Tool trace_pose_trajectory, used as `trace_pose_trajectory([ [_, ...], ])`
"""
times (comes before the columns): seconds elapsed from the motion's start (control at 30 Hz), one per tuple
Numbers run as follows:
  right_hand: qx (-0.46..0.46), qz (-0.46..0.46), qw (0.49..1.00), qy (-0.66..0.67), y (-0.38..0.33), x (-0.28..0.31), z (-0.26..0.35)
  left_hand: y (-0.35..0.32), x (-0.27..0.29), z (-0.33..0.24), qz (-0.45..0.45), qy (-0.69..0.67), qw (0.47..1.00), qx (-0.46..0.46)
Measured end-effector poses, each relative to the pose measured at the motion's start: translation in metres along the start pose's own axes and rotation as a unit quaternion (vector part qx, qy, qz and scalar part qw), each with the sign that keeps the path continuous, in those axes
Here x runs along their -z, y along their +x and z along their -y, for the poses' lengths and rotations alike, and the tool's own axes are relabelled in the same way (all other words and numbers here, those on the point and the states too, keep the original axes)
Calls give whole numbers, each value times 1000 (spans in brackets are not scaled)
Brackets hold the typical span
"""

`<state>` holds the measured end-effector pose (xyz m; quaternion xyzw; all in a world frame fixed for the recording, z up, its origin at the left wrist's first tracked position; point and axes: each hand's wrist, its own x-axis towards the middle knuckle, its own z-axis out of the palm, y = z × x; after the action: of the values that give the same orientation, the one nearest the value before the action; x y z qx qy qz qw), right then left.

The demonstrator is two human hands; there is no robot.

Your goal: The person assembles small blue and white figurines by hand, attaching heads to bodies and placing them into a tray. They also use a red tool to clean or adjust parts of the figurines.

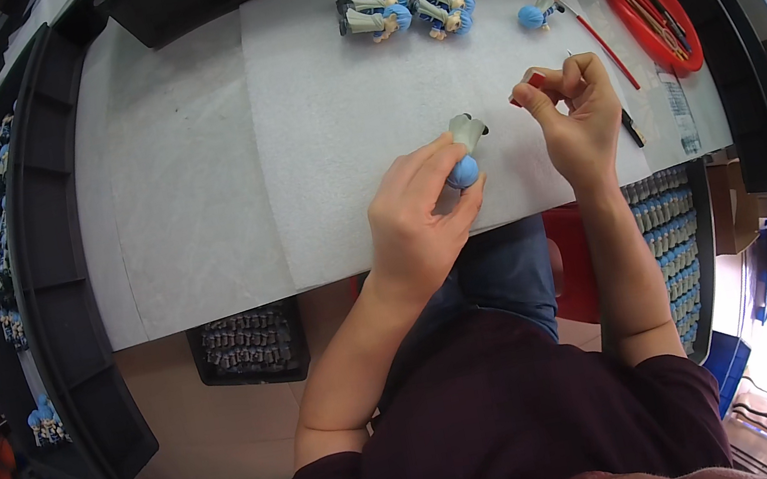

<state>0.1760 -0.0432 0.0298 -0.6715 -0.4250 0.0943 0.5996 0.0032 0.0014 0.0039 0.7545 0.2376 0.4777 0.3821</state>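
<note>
Two hands work at frame centre over the white counter (189,170): the left hand (421,218) has its grip closed around a blue-haired figure (462,153), tilting it toward the right hand (575,111), whose fingers pinch a small red-tipped piece (530,85), with finished figures (405,4) lying at upper centre.

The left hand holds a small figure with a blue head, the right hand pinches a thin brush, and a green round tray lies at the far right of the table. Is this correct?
Not quite: the head view shows the round tray is red, not green. The rest holds: the left hand holds the figure with the blue head, and the right hand pinches a thin brush.
</note>
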Motion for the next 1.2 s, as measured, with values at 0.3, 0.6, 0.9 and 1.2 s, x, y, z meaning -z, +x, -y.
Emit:
trace_pose_trajectory([
  [0.3,12,49,998,-41,-31,-21,16,1,-2,0,37,34,999,-3],
  [0.6,94,-15,995,-36,-27,-24,14,3,-4,-1,12,13,1000,16],
  [0.9,90,12,993,-79,-29,-25,9,1,-2,-2,24,-6,999,33],
  [1.2,71,24,994,-78,-26,-26,8,3,-3,-1,25,-5,999,26],
])
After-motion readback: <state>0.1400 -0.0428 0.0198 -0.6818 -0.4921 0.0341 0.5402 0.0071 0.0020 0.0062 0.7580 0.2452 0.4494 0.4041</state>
